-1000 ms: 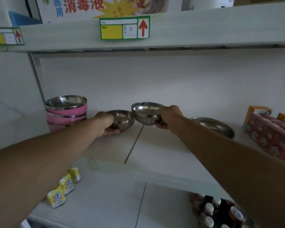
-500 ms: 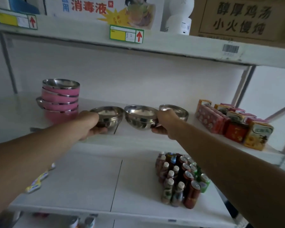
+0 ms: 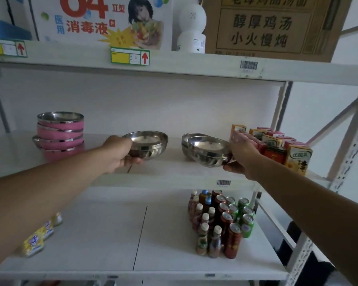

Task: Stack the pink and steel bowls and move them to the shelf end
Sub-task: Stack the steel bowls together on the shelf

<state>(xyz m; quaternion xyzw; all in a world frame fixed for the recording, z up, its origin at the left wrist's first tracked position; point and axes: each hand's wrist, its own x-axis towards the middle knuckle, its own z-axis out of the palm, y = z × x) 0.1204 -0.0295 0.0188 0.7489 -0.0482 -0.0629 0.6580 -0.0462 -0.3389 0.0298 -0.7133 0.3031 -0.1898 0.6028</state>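
My left hand [image 3: 118, 154] grips a steel bowl [image 3: 147, 144] by its near rim, just above the middle shelf [image 3: 174, 178]. My right hand [image 3: 243, 159] grips a second steel bowl [image 3: 208, 150] by its right rim, thumb underneath, in front of another steel bowl [image 3: 187, 139] that stands on the shelf. A stack of pink bowls with steel rims [image 3: 60, 134] stands at the shelf's left, apart from both hands.
Drink cartons [image 3: 277, 147] fill the right end of the middle shelf. Bottles and cans [image 3: 221, 221] stand on the lower shelf, yellow packets [image 3: 35, 242] at its left. Boxes and a white device [image 3: 191, 27] sit on the top shelf. A metal upright [image 3: 347, 162] frames the right side.
My right hand has carried its steel bowl to the right, away from the left hand's bowl and up to the bowl standing on the shelf. The view has pulled back and turned right.
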